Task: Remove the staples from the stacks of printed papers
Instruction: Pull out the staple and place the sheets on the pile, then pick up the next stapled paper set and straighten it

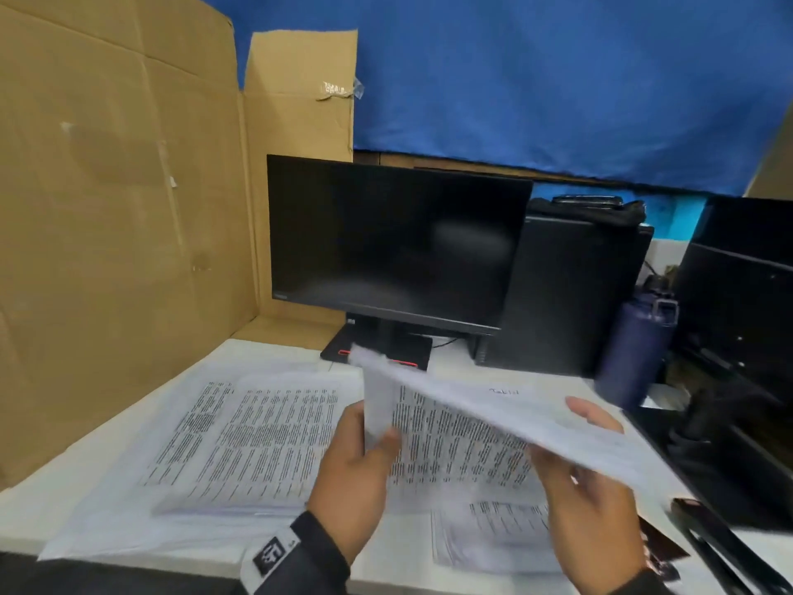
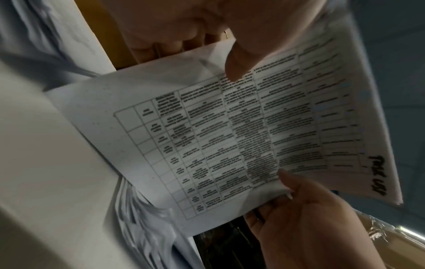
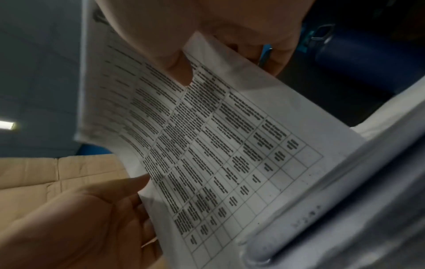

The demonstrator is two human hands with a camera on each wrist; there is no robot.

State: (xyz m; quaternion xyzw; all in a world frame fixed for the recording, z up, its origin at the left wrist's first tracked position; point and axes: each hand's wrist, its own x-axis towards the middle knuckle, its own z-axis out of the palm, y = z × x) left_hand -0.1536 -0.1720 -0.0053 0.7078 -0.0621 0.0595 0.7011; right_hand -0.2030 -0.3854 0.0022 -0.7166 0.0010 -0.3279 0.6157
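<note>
A sheet of printed paper [image 1: 493, 418] with a table on it hangs tilted above the desk, blurred by motion. My left hand [image 1: 373, 427] pinches its left edge between thumb and fingers. My right hand [image 1: 575, 478] grips its right side, thumb on the printed face and fingers behind. The left wrist view shows the printed table [image 2: 230, 136] under my left thumb [image 2: 243, 60]. In the right wrist view the same sheet [image 3: 218, 145] bends under my right thumb [image 3: 177, 69]. Stacks of printed papers [image 1: 257, 435] lie spread on the desk below. No staple shows.
A dark monitor [image 1: 394, 238] stands behind the papers, with cardboard [image 1: 120, 208] walling the left side. A blue bottle [image 1: 635, 350] and black equipment sit at the right. A black hand tool [image 1: 721, 538] lies at the desk's right edge, beside another printed sheet [image 1: 493, 534].
</note>
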